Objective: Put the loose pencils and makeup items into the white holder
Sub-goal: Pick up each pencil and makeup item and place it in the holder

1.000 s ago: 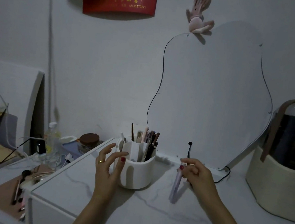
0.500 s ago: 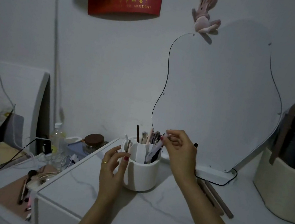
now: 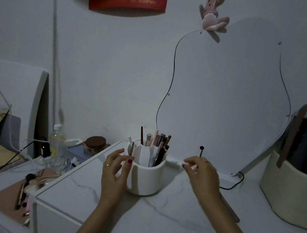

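The white holder (image 3: pixel 146 176) stands in the middle of the marble top, packed with several upright pencils and makeup sticks (image 3: pixel 157 142). My left hand (image 3: pixel 115 172) rests against its left side, thumb on the wall and fingers at the rim. To the right of the holder, just above the top, my right hand (image 3: pixel 203 174) is blurred with its fingers curled. A pale streak shows at its fingertips, and I cannot make out whether that is an item. Loose brown pencils (image 3: pixel 231 210) lie on the top, partly hidden under my right forearm.
A wavy mirror (image 3: pixel 230 99) leans on the wall behind, with a black cable and a thin black-tipped stick (image 3: pixel 201 149) at its base. A cream storage case (image 3: pixel 294 191) stands at right. On the lower shelf at left lie brushes (image 3: pixel 23 191), a bottle and a jar.
My right hand carried a lilac stick from the top to the holder, left it there, and has swung back to the right. My left hand closed in onto the holder's side.
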